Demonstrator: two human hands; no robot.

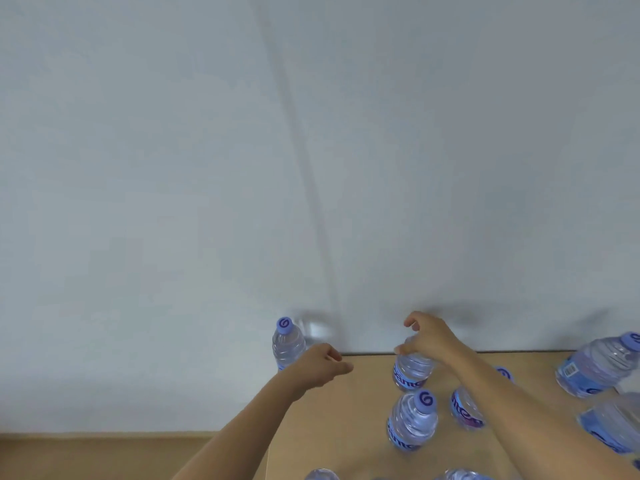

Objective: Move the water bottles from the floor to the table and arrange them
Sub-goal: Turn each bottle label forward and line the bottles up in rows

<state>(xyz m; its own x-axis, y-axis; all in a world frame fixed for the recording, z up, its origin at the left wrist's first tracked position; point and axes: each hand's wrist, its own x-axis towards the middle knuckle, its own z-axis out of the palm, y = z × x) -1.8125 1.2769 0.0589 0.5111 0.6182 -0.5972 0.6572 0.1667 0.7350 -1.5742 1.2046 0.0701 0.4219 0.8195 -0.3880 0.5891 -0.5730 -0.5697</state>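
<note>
Several clear water bottles with purple caps and blue labels stand on the light wooden table [346, 431]. My right hand [427, 336] grips the top of one bottle [412, 374] at the table's far edge by the wall; its cap is hidden under my fingers. My left hand [325, 363] hovers with loosely curled fingers and holds nothing. It is just to the right of another upright bottle [287, 344] at the table's far left corner. My left wrist covers that bottle's lower part.
More bottles stand nearby: one in the middle [412, 420], one under my right forearm [465, 408], two at the right [595, 370] [613, 424]. Two bottle tops poke in at the bottom edge. A pale wall [242, 168] backs the table. Wooden floor [104, 455] lies left.
</note>
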